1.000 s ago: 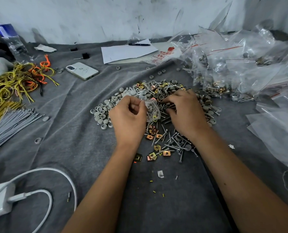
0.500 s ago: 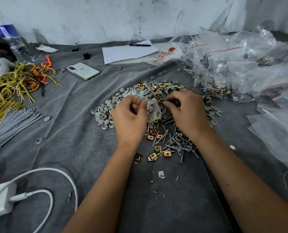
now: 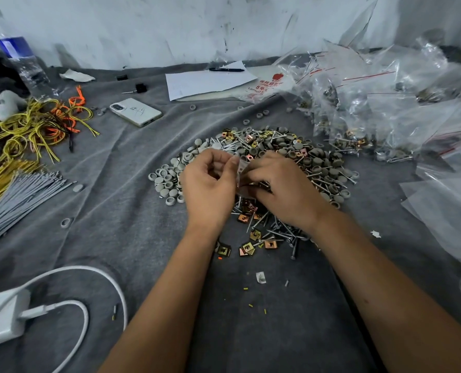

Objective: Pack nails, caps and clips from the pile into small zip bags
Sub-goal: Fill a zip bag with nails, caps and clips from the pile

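Observation:
A pile of grey caps (image 3: 167, 181), steel nails (image 3: 280, 232) and brass-coloured clips (image 3: 248, 247) lies on the grey cloth (image 3: 121, 216) in the middle. Above the pile both hands meet over a small clear zip bag (image 3: 242, 168). My left hand (image 3: 209, 189) pinches the bag's top edge between thumb and fingers. My right hand (image 3: 283, 189) grips the bag from the right, its fingers curled round the bag and some nails. Most of the bag is hidden between the hands.
Filled and empty clear bags (image 3: 385, 109) heap up at the right. A phone (image 3: 135, 111), paper with a pen (image 3: 205, 82), yellow and orange ties (image 3: 35, 127), grey ties (image 3: 19, 195), a water bottle (image 3: 22, 65) and a white charger with cable (image 3: 6, 316) lie around.
My right hand has closed in on the bag towards my left hand. The bag, earlier hanging open between the hands, is now mostly covered by them.

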The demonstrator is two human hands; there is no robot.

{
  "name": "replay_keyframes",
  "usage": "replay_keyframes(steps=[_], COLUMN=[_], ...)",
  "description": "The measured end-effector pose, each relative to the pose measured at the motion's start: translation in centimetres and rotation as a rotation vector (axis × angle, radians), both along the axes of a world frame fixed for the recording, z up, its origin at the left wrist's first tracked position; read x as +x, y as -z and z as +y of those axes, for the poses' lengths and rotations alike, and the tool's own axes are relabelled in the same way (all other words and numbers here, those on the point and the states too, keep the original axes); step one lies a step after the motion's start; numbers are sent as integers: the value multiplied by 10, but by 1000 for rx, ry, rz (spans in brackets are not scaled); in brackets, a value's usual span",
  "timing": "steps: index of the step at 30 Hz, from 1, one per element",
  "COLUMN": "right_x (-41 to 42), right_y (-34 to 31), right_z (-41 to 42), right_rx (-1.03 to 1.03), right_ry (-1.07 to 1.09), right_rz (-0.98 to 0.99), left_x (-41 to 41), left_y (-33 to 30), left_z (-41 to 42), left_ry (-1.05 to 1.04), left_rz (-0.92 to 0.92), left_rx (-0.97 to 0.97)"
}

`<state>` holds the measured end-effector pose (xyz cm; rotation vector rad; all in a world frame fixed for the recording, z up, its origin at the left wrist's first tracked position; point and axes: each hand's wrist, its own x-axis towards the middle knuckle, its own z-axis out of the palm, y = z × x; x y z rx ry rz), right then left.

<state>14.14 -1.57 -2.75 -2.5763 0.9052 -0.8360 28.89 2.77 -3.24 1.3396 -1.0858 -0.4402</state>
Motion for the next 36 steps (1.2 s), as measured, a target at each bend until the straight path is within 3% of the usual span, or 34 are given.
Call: replay_keyframes(steps=[5,11,13,17,19,31,36], right_x=[0,-6,-11,-18,-17,-12,-11], right_y=[0,-8,-9,-8,-7,-9,-7], right_z=[-2,-1,-3,-6,-7,-2,-1], right_rx=[-18,-28,42,173,209,262,269], right_ry=[-22,101,73,31,12,-45,-38], right_rz=[40,-268,-222,101,170,293,148], left_x=[0,6,8,11,12,9,9], left_y=[1,4,4,4,4,2,3], left_z=[-1,-3,-4,-5,-5,-4,-5], left_ry=[-28,-166,-223,-265,-277,-252,-258], left_rz=[13,37,57,91,100,89,87], left_rx=[-13,-49,-52,-51,-48,-42,-40])
